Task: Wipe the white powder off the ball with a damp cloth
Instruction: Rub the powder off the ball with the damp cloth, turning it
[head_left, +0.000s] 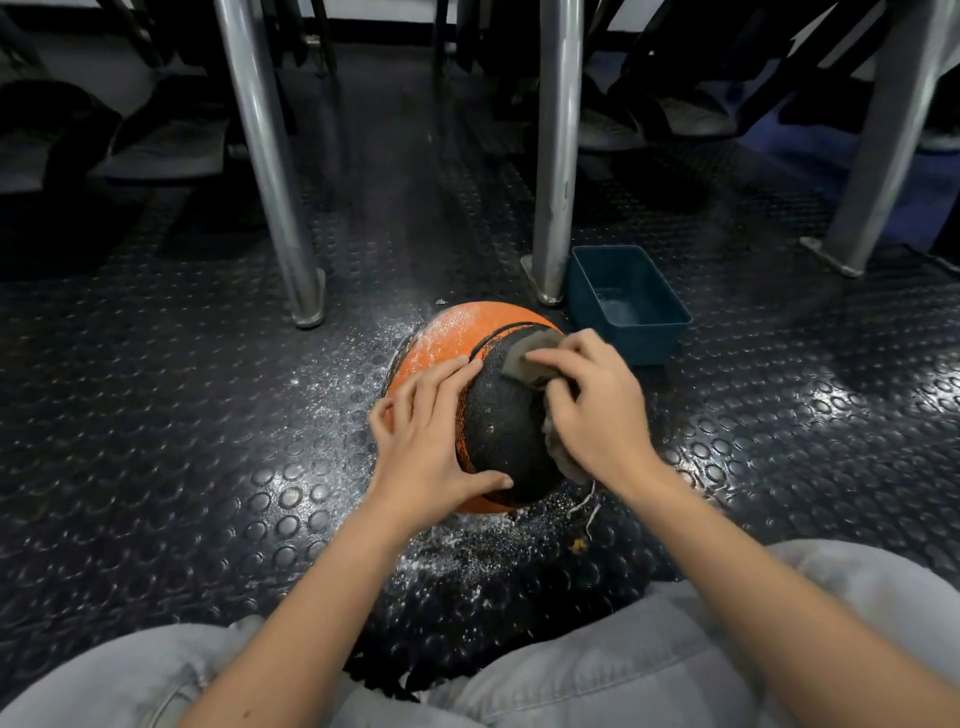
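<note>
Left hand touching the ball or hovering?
Touching. Head view: left hand lies spread on the ball, fingers and thumb against its surface, no gap; right hand grips the cloth.

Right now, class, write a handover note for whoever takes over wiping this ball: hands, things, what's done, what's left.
Left hand rests spread on the ball, which sits on the floor.
Right hand holds the cloth against the ball's black panel.
Blue tub stands just beyond the ball, to its right.
Done: the black panel looks mostly clean.
Left: white powder covers the far orange panel; more lies on the floor around the ball.
</note>
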